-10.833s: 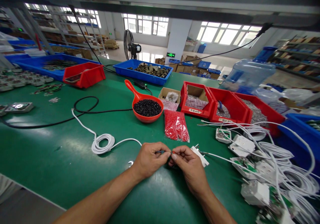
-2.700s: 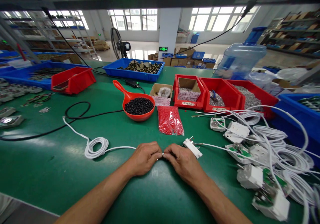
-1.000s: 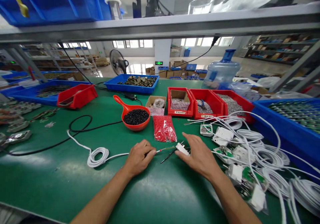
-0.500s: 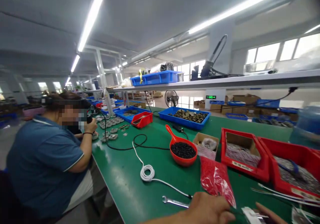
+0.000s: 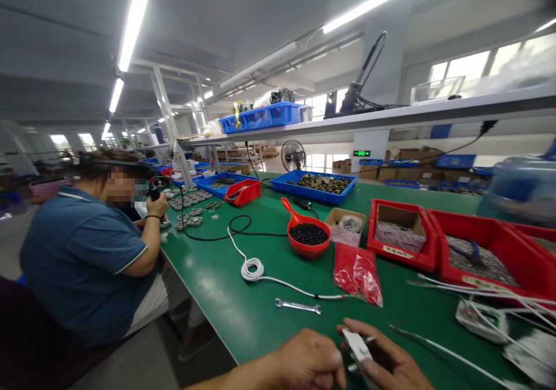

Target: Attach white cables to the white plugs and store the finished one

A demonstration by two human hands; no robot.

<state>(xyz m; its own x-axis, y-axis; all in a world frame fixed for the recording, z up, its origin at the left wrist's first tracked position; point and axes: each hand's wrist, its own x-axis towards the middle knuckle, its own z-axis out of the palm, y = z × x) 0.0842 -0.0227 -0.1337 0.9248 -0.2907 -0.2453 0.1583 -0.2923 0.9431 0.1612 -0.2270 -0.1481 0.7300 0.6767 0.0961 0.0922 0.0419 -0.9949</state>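
One white pronged plug point(image 5: 358, 345) gripped in the right hand point(image 5: 393, 358)

Head view: the plug sits between the right thumb and fingers at the lower edge, tilted, its metal pins showing. Just beside it the left hand point(image 5: 310, 356) has its fingers curled; whether they pinch anything, or touch the plug, I cannot tell. Beyond both hands, a double open-ended wrench point(image 5: 297, 306) lies on the green tabletop point(image 5: 208, 280). Behind that, a coiled white cable point(image 5: 252, 277) runs rightward through a black band toward a clear bag of red pieces point(image 5: 357, 271). An orange-red ladle point(image 5: 309, 252) full of black pellets point(image 5: 308, 233) stands left of the bag, near a small cardboard box point(image 5: 347, 236). Red bins point(image 5: 402, 257) follow on the right, one holding a blue-handled tool point(image 5: 471, 252). Another white cable point(image 5: 460, 355), its end stripped into wires, lies right of the right hand. At the far left sits a co-worker in a blue shirt point(image 5: 91, 257), one raised hand point(image 5: 157, 204) gripping a black tool point(image 5: 155, 194).
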